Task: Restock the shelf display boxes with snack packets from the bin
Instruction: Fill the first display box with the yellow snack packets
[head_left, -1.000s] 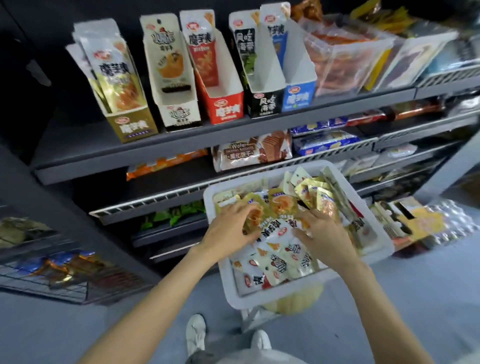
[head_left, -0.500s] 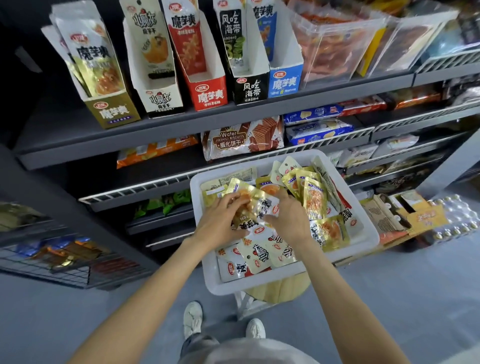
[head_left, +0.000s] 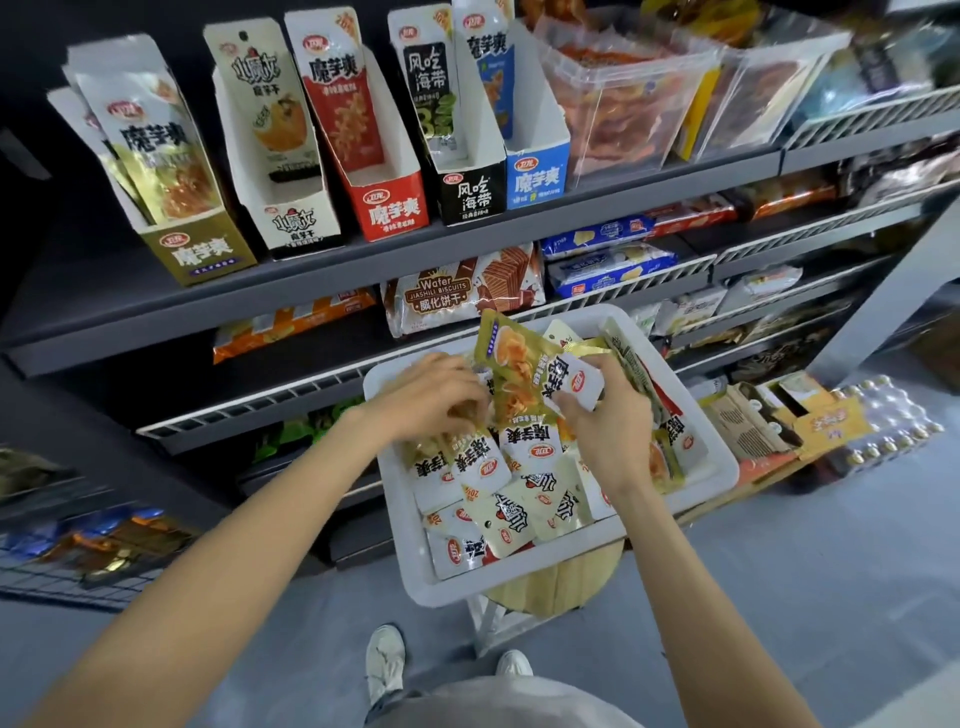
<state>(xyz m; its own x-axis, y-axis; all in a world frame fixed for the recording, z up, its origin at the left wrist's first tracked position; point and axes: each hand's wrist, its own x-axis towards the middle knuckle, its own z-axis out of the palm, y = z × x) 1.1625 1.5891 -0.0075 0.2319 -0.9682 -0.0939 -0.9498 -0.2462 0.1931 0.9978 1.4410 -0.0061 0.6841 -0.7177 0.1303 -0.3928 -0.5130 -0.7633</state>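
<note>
A: Right hand (head_left: 605, 423) pinches gold packets (head_left: 519, 364) just above the white bin (head_left: 711, 467); left hand (head_left: 431, 397) curls into the pile, grip unclear.

B: Risk?

A: Loose fan could slip before reaching the gold display box (head_left: 200, 254), far left.

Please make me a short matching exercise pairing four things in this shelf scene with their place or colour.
Things:
1. gold packet
2. white bin
3. wafer biscuit pack
4. red display box

Descriptions:
A. on the top shelf, between a white box and a black box
B. lifted in the right hand
C. lying on the second shelf
D. holding loose packets, in front of the shelves

Pairs: 1-B, 2-D, 3-C, 4-A
</note>
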